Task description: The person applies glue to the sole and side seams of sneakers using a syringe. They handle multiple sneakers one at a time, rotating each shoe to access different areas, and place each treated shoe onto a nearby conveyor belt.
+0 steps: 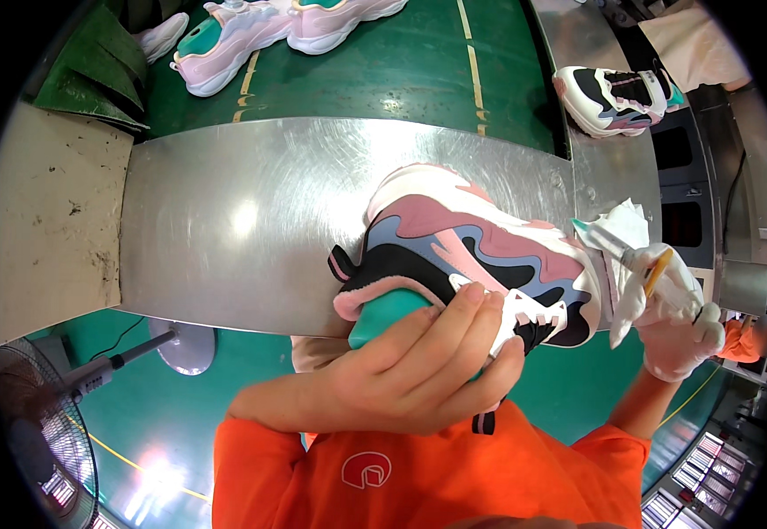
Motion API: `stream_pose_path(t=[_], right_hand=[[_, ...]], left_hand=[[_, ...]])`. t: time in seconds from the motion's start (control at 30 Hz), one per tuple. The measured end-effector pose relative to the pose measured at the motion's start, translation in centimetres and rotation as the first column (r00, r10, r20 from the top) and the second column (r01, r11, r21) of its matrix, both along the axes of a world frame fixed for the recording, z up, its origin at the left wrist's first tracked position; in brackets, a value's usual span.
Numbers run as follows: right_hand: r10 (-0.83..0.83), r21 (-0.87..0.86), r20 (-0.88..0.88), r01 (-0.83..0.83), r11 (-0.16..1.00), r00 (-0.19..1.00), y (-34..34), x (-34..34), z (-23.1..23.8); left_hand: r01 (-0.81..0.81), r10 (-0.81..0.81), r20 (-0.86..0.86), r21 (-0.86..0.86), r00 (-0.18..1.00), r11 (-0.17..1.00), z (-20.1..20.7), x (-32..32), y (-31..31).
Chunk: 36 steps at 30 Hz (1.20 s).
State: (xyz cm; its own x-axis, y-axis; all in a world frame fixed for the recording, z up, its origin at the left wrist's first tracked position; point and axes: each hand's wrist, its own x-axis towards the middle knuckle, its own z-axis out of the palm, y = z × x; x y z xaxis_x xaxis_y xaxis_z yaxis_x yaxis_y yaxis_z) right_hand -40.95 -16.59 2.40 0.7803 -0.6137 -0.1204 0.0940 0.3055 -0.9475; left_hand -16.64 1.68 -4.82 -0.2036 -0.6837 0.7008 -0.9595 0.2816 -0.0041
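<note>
Orange cloth, soft and smooth, makes the shirt (441,476) nearest to the view. The bare left hand (423,361) bends its fingers firmly over the laced opening of a sneaker (463,242); its thumb is hidden. This sneaker lies on its side at the near edge of the steel tabletop (224,216), heel to the left, wavy sole toward the far edge. Its upper joins pink, blue-grey and black layers, with plush lining around a smooth green form (388,319). Near the right end of the tabletop, the right hand (679,322), in a thin wrinkled white glove, is closed around a yellow stick (658,271) and a crumpled white cloth (628,222); how its fingers lie is hard to make out. Beyond the far edge, pale pink shoes (246,44) stand on a glossy green surface (374,97), cut off above.
</note>
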Motion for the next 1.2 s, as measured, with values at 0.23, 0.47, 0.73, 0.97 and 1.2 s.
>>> stream_pose_path(t=[0.23,0.47,0.73,0.97,1.2], right_hand=[[0.347,0.120,0.120,-0.361,0.925,0.930,-1.2,2.9,-0.8],[0.232,0.132,-0.120,-0.216,0.968,0.965,-0.2,4.9,0.1],[0.372,0.065,-0.142,-0.367,0.928,0.917,-2.2,3.2,0.2],[0.405,0.318,0.025,-0.391,0.864,0.914,-3.5,1.0,-0.1],[0.303,0.164,-0.187,-0.274,0.948,0.935,-3.1,-0.2,1.1]], left_hand=[[0.009,-0.009,-0.023,0.032,1.000,0.999,0.3,-0.3,0.1],[0.008,-0.005,-0.050,0.058,0.999,0.998,0.0,-0.5,0.1],[0.003,-0.001,-0.015,0.115,1.000,0.993,0.5,-1.0,0.4],[-0.005,0.003,0.012,0.164,1.000,0.986,0.5,-1.1,0.4],[0.015,-0.009,-0.029,0.197,1.000,0.980,0.6,-1.2,0.4]])
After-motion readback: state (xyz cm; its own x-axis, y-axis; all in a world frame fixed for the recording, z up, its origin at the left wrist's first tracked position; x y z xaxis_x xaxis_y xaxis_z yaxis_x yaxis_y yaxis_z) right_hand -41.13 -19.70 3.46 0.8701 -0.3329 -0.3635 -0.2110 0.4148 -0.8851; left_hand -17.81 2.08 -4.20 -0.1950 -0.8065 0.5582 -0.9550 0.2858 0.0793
